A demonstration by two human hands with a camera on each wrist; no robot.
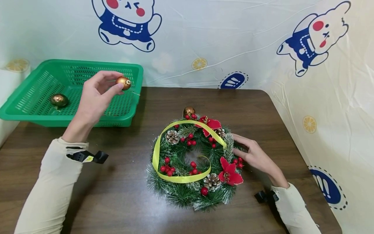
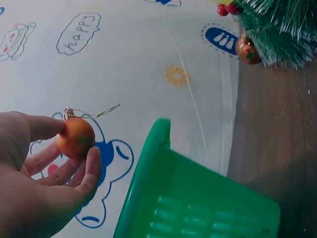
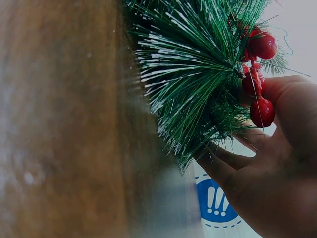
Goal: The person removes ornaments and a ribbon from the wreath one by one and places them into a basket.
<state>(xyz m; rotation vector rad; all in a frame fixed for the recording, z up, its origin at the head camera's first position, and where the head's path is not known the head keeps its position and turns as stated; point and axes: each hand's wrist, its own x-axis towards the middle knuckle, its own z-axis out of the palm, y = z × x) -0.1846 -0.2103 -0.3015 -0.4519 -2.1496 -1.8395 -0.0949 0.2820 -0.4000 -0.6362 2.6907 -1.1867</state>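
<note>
Between thumb and fingers, my left hand pinches a copper-gold Christmas bauble above the green basket. A thin string loop trails from the bauble's cap in the left wrist view. On the table lies a green Christmas wreath with red berries, pine cones, red poinsettias and a yellow ribbon looped across it. My right hand holds the wreath's right edge, its fingertips hidden among the needles; in the right wrist view, red berries hang beside the thumb. Another bauble sits at the wreath's far edge.
The green plastic basket stands at the back left with a darker bauble inside. Behind the brown wooden table hangs a pale cloth printed with cartoon bears, which also borders the right side.
</note>
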